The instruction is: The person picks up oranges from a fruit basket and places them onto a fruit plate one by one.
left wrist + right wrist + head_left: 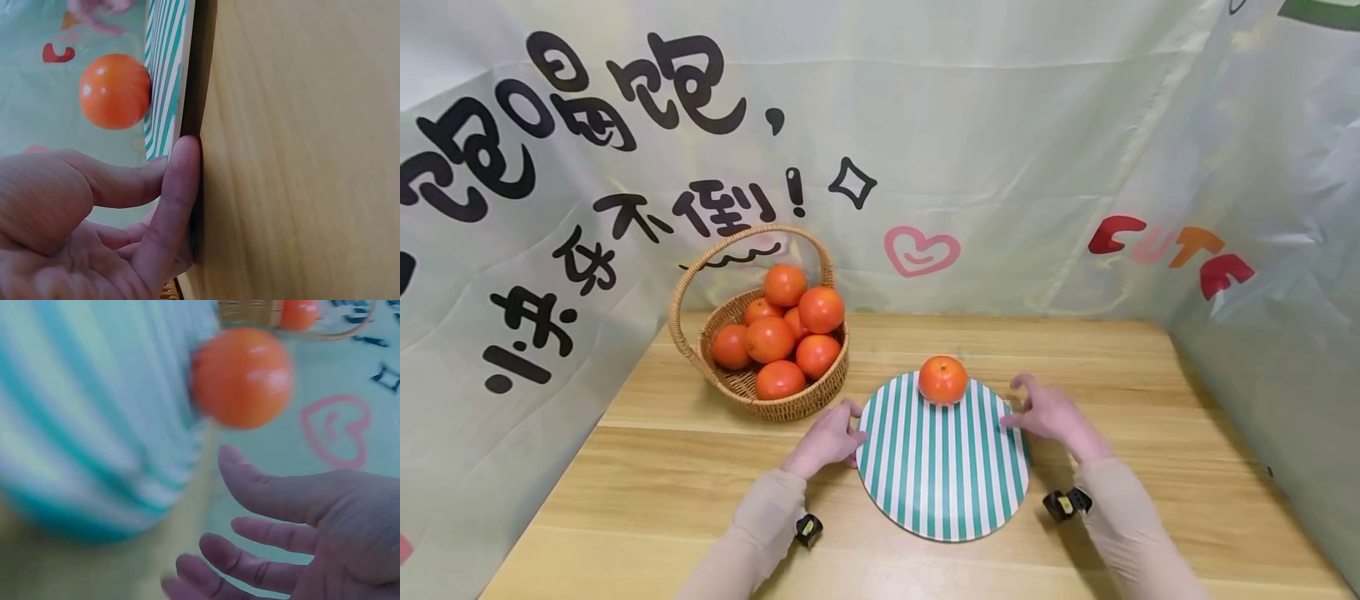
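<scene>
Left hand (87, 250) pinches disc (943, 475); round, striped teal and white.

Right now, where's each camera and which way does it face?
Worn on head, facing forward and down at the striped round board; left hand, right hand, sleeves show.
Worn on left wrist, facing the board's edge; left fingers show, right hand at top.
Worn on right wrist, facing across the board toward the wicker basket; right fingers show.
Both wrist views share the board and orange fruit.

Printed cloth walls (1015, 158) round a wooden table (647, 492) suggest a makeshift booth.
</scene>
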Demonstrator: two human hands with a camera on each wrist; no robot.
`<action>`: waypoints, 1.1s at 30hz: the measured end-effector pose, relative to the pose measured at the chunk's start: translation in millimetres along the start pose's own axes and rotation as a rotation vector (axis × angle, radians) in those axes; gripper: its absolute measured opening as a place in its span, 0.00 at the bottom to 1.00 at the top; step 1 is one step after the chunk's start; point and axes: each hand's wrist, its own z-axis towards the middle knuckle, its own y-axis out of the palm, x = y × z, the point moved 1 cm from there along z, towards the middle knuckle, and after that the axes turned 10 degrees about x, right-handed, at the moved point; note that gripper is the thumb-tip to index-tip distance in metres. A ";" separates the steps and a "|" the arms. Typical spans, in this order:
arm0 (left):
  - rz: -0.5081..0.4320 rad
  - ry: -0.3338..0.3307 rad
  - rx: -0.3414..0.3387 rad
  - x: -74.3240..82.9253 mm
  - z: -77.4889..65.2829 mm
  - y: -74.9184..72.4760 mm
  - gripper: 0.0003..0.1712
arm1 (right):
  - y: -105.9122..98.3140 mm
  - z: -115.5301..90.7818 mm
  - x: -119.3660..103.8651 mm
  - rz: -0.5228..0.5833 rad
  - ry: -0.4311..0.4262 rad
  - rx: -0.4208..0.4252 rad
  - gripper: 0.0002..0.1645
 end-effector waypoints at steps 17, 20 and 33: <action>-0.043 -0.061 0.014 -0.7 -0.3 0.3 0.15 | 33.0 88.0 -190.7 0.213 -0.430 0.105 0.40; -0.042 -0.072 0.021 -1.0 -0.5 -0.3 0.15 | 46.2 103.3 -209.8 0.162 -0.454 0.106 0.40; -0.049 -0.049 0.024 -5.2 1.0 -0.6 0.17 | 72.5 131.2 -252.8 -0.098 -0.450 0.075 0.39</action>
